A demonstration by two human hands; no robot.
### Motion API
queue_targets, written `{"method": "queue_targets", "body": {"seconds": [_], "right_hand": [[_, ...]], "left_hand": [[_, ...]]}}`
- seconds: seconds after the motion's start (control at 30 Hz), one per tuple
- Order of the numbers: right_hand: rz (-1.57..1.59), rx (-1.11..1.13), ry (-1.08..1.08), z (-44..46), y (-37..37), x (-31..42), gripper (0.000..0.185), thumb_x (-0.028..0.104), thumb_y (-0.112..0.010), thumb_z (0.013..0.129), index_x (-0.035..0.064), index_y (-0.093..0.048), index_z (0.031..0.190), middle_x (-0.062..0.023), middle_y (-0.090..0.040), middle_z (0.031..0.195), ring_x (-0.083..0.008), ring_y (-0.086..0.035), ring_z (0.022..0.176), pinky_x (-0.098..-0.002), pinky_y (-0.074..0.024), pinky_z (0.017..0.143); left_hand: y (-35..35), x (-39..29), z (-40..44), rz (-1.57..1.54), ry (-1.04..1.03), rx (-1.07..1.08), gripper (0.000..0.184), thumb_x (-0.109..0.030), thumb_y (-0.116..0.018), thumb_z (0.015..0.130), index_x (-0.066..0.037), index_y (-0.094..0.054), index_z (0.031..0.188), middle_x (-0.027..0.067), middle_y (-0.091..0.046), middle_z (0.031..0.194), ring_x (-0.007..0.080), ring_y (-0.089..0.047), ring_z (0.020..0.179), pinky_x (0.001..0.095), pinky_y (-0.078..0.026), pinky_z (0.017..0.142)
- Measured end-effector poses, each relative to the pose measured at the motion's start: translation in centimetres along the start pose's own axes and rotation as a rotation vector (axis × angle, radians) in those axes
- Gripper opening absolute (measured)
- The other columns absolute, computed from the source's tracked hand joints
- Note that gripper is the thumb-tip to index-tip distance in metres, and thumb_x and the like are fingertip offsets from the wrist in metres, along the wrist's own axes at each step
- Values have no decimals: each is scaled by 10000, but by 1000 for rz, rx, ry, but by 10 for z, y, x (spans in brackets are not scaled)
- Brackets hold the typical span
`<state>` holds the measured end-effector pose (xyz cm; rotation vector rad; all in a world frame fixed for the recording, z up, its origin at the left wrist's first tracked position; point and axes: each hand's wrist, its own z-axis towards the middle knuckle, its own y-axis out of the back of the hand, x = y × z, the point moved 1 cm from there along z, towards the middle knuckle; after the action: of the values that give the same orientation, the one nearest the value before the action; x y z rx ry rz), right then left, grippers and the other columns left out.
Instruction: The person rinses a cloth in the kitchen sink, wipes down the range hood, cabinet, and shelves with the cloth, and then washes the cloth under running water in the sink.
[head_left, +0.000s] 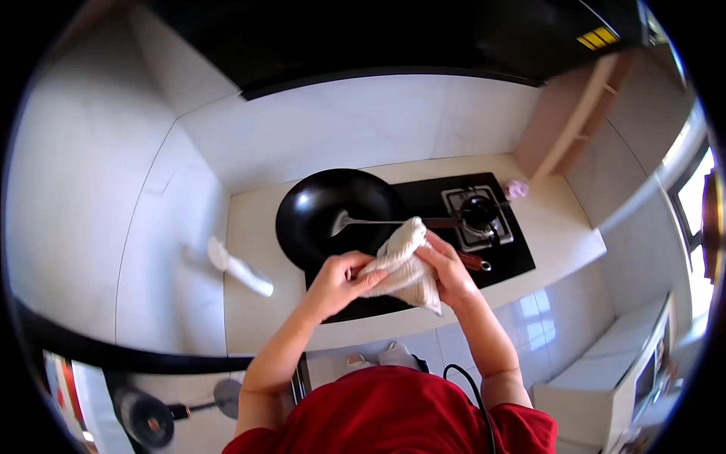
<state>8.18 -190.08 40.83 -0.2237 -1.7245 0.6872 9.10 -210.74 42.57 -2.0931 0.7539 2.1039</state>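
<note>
Holding cream cloth (pixel 402 268), bunched, at near-right side of wok (pixel 314 204); exact clearance can't tell. Pinched at left edge by fingers of left hand (pixel 331 286); clamped at right edge by fingers of right hand (pixel 451 276), partly hidden behind folds. Lying in wok: spatula (pixel 340 222), handle out past right rim. Likely light, soft, limp, grippy, not fragile. Best gripped at thick folds, both edges.
</note>
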Motion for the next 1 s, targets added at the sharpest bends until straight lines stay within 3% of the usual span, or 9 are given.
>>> {"method": "queue_targets", "body": {"seconds": [0.07, 0.13, 0.2, 0.23, 0.37, 0.6, 0.7, 0.87, 1.0], "right_hand": [[23, -50, -4, -21, 7, -7, 362, 171, -519, 924, 39, -449, 1253, -66, -576, 1078, -154, -569, 997, -288, -471, 855], [36, -112, 22, -40, 13, -4, 398, 186, -524, 920, 42, -433, 1280, -71, -571, 1102, -163, -566, 1016, -296, -464, 876], [-27, -123, 76, -63, 25, 7, 440, 207, -544, 908, 43, -420, 1297, -77, -564, 1127, -170, -562, 1031, -301, -462, 886], [-17, -112, 91, -73, 36, 11, 469, 229, -562, 896, 38, -416, 1299, -81, -563, 1134, -172, -562, 1032, -306, -463, 884], [-124, -141, 112, -119, 71, 31, 499, 232, -599, 872, 24, -423, 1291, -77, -555, 1134, -157, -533, 1059, -284, -439, 898], [-562, -83, 132, -179, 185, 93, 516, 213, -677, 809, 60, -478, 1260, -54, -532, 1182, -162, -479, 1121, -304, -369, 977], [-588, -155, 114, -203, 240, 125, 511, 187, -699, 787, 68, -497, 1241, -54, -555, 1112, -150, -511, 1054, -292, -406, 929], [-636, -254, 190, -216, 298, 172, 439, 137, -702, 777, 70, -541, 1180, -43, -574, 1033, -133, -544, 956, -273, -443, 859], [-694, -293, 227, -190, 336, 196, 320, 138, -668, 806, 56, -589, 1105, -53, -580, 1037, -132, -546, 947, -271, -444, 851]], "left_hand": [[-14, 6, 0, 138, -266, -50, 282, -190, -714, 799, 9, -610, 970, 81, -559, 959, 111, -531, 842, 240, -459, 732], [-34, 9, 7, -211, -384, 55, 296, -163, -724, 793, -28, -496, 926, 103, -454, 1174, 136, -477, 989, 244, -424, 820], [-57, -4, 11, -562, -181, 323, 374, -174, -734, 789, -65, -432, 980, 104, -429, 1255, 147, -470, 1018, 249, -410, 858], [-70, -2, 17, -554, -255, 393, 448, -243, -685, 837, -71, -408, 1144, 105, -406, 1307, 150, -463, 1063, 257, -414, 870], [-122, -30, 31, -680, 65, 475, 712, -465, -561, 875, -57, -273, 1383, 93, -524, 1195, 127, -514, 1031, 259, -432, 866], [-245, -45, 91, -300, -63, 536, 432, -222, -692, 826, -47, -506, 1174, 16, -572, 1024, 78, -537, 918, 231, -456, 802], [-297, -57, 120, -450, -58, 515, 247, -46, -697, 783, -106, -488, 899, -6, -533, 983, 61, -505, 928, 222, -441, 834], [-358, -77, 159, -661, -32, 449, 273, 63, -625, 767, -114, -424, 825, 0, -528, 976, 70, -485, 896, 229, -421, 819], [-367, -78, 192, -81, -295, 229, 244, -3, -673, 745, -75, -456, 829, -30, -450, 798, 69, -404, 697, 214, -377, 640]]}}
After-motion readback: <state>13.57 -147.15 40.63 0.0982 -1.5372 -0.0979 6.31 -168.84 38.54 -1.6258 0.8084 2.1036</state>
